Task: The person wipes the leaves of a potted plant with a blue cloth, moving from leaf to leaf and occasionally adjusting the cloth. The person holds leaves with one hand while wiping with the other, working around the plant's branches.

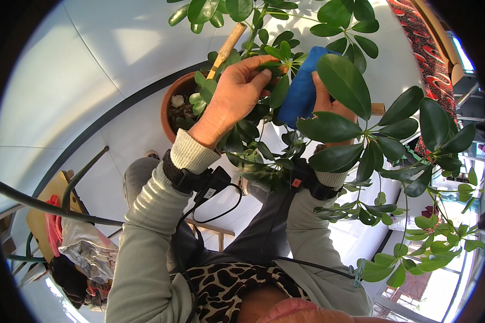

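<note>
A potted plant with glossy, rounded green leaves [343, 84] spreads in front of me. My left hand [240, 89] pinches a small green leaf [273, 68] between thumb and fingers near the plant's centre. To its right, my right hand [333, 107] grips a blue cloth [301, 91], with the thumb on top and the fingers partly hidden by large leaves. A terracotta-coloured pot [167, 107] with soil stands left of and below my left hand. A bamboo stick [226, 48] rises at a slant beside the stems.
A bench [36, 218] at the left bears bundled cloths [91, 242]. Green curved tubing [89, 218] passes near my left arm. Straps and black cables [230, 208] are on both wrists. Long leafy branches [424, 226] hang at the right, beside a red patterned fabric [428, 68].
</note>
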`<state>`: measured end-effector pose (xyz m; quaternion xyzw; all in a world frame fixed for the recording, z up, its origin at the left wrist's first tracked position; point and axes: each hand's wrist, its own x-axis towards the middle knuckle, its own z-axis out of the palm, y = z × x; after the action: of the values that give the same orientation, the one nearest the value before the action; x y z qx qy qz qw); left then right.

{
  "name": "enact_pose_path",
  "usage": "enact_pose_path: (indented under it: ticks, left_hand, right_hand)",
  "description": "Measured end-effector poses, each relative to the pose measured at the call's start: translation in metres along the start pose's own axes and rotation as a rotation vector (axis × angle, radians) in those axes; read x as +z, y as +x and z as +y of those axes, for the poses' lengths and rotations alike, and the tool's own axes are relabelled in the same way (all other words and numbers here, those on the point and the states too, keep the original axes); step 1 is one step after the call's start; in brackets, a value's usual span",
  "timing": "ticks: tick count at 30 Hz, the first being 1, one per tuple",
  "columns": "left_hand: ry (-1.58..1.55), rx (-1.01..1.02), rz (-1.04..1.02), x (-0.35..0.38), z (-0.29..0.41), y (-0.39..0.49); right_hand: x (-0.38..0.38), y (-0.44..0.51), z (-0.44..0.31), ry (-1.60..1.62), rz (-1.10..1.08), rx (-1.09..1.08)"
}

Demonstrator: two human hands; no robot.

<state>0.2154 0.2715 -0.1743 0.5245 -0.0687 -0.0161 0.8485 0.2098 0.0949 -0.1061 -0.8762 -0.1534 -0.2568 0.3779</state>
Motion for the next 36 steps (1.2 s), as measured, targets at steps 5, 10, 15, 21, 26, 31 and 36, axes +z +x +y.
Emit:
enact_pose_path:
  ticks: [5,10,15,21,26,31,36]
  left_hand:
    - [0.097,0.048,0.073,-0.017,0.016,0.005]
    - [-0.141,0.179,0.261,-0.043,0.045,0.010]
    - [-0.217,0.295,0.292,-0.054,0.062,0.012]
    - [-0.230,0.252,0.266,-0.065,0.068,0.019]
    - [0.044,0.198,0.325,-0.067,0.080,0.018]
    - [0.185,0.185,0.129,-0.058,0.097,0.021]
    - [0.169,0.132,0.111,-0.061,0.102,0.035]
  right_hand:
    - [0.001,0.000,-0.002,0.017,0.037,-0.017]
    - [0.000,0.001,-0.007,0.042,-0.011,-0.012]
    - [-0.006,0.000,-0.013,0.100,-0.090,0.044]
    - [0.003,0.000,-0.014,0.045,0.000,-0.065]
    - [0.010,0.004,-0.024,0.376,0.047,-0.105]
    - [0.018,0.010,-0.039,0.042,0.042,-0.149]
    - [0.031,0.017,-0.052,0.025,0.021,-0.089]
